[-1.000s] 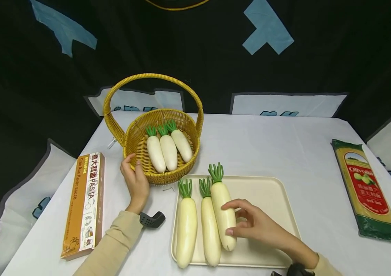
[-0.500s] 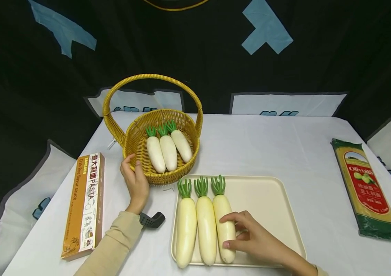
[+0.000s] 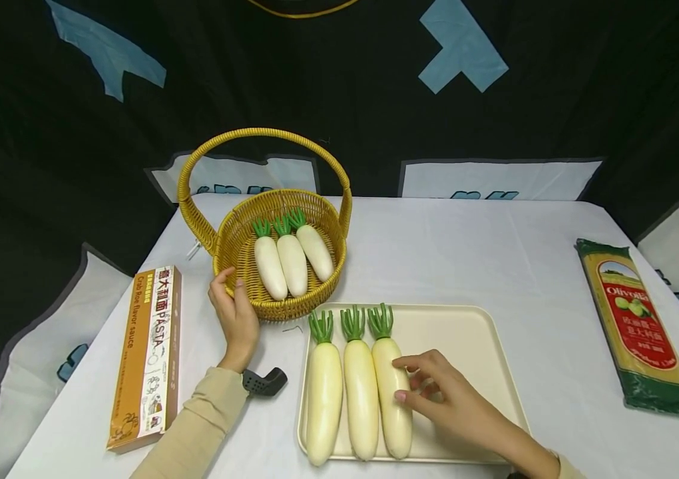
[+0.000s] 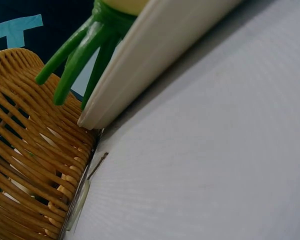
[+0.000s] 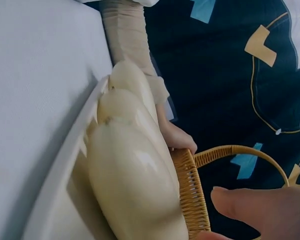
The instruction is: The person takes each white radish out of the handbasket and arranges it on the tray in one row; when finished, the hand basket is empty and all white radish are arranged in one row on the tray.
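My right hand (image 3: 453, 402) gripped nothing, thumb and fingers parted at the edge of the rightmost of three big radishes (image 3: 361, 399), side by side on the tray (image 3: 465, 346). My left hand (image 3: 237, 326) held the rim of the basket (image 3: 291, 307), which stood just beyond the tray's corner, three small radishes (image 3: 293, 265) inside. A pasta box (image 3: 144, 359) lay left, a packet (image 3: 641, 332) far right, on the white counter (image 3: 435, 253). Behind hung a black curtain (image 3: 345, 86).
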A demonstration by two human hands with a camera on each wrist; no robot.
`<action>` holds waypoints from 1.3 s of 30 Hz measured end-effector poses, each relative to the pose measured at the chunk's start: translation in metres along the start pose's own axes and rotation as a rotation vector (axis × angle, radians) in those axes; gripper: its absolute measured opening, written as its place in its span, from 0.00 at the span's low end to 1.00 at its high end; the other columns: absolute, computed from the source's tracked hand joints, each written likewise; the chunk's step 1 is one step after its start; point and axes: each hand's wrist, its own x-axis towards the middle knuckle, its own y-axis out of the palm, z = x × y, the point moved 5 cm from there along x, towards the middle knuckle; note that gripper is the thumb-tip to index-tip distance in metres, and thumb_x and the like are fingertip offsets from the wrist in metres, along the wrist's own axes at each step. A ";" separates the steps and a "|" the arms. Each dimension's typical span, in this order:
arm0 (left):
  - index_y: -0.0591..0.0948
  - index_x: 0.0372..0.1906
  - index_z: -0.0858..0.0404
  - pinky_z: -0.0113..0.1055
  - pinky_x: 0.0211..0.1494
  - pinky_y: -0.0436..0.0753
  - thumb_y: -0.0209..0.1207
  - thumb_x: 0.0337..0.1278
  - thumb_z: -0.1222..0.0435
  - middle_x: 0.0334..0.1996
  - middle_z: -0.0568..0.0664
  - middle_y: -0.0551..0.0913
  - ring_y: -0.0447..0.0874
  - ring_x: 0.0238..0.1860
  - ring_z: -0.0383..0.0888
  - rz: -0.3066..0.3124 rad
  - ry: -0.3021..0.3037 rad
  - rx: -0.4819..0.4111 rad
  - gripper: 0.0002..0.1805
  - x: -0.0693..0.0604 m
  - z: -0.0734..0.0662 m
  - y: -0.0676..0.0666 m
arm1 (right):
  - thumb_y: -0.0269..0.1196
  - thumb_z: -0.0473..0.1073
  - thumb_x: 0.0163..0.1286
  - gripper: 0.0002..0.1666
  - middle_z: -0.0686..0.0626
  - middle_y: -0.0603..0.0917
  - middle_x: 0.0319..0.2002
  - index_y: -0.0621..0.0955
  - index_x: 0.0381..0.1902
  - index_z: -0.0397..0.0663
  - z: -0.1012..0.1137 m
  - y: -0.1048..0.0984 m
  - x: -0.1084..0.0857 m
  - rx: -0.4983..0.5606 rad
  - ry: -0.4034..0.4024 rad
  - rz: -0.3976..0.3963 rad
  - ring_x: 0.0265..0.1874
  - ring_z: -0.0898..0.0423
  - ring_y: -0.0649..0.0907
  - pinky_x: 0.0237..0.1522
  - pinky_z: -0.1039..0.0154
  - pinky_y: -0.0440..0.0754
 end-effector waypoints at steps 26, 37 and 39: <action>0.64 0.54 0.68 0.44 0.66 0.51 0.41 0.63 0.64 0.55 0.63 0.61 0.56 0.63 0.50 0.016 0.000 0.013 0.17 0.001 0.008 -0.001 | 0.54 0.39 0.66 0.25 0.33 0.73 0.55 0.67 0.59 0.34 0.008 -0.013 0.071 0.501 -0.012 0.043 0.49 0.59 0.79 0.52 0.64 0.75; 0.64 0.54 0.67 0.44 0.67 0.51 0.41 0.63 0.64 0.55 0.63 0.61 0.56 0.63 0.51 0.017 0.006 0.015 0.17 0.002 0.008 -0.001 | 0.32 0.44 0.73 0.30 0.38 0.51 0.70 0.46 0.70 0.42 0.020 0.000 0.151 1.064 0.088 0.375 0.68 0.45 0.56 0.67 0.53 0.56; 0.64 0.54 0.67 0.44 0.67 0.51 0.41 0.63 0.64 0.55 0.63 0.61 0.56 0.63 0.51 0.019 0.003 0.017 0.17 0.002 0.009 -0.001 | 0.32 0.43 0.73 0.30 0.38 0.50 0.70 0.46 0.70 0.42 0.024 0.003 0.164 1.105 0.094 0.363 0.69 0.44 0.54 0.68 0.53 0.54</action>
